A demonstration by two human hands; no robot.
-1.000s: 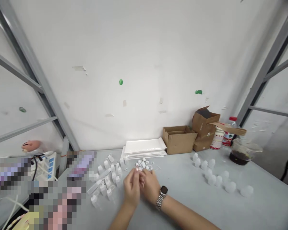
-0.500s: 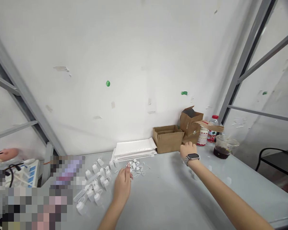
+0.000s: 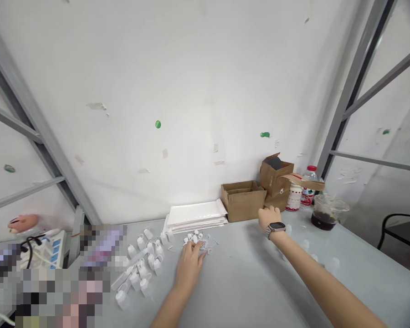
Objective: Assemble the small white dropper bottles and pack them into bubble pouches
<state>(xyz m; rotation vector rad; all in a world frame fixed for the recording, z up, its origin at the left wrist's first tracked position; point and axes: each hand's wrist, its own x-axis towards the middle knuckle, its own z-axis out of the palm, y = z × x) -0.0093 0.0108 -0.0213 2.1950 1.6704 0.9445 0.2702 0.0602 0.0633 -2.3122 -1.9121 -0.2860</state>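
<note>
My left hand (image 3: 189,263) lies on the grey table (image 3: 246,287), fingers reaching into a small heap of white caps (image 3: 198,239); I cannot see whether anything is pinched in them. Left of it stand several small white bottles (image 3: 140,264). My right hand (image 3: 269,215), with a watch on the wrist, is stretched far out toward the open cardboard box (image 3: 242,200) at the wall, knuckles up and fingers curled out of sight. More white bottles (image 3: 305,246) show dimly beside my right forearm.
A stack of white sheets (image 3: 194,214) lies by the wall. Behind the box are a taller brown carton (image 3: 276,175), a red-capped bottle (image 3: 308,184), a printed can (image 3: 294,197) and a clear bowl of dark liquid (image 3: 326,214). A power strip (image 3: 44,250) sits far left; a black chair (image 3: 401,230) stands at the right.
A second ago both hands were together over the caps. My right hand has since reached out to the cardboard box and stays there; my left hand moved forward onto the heap of caps.
</note>
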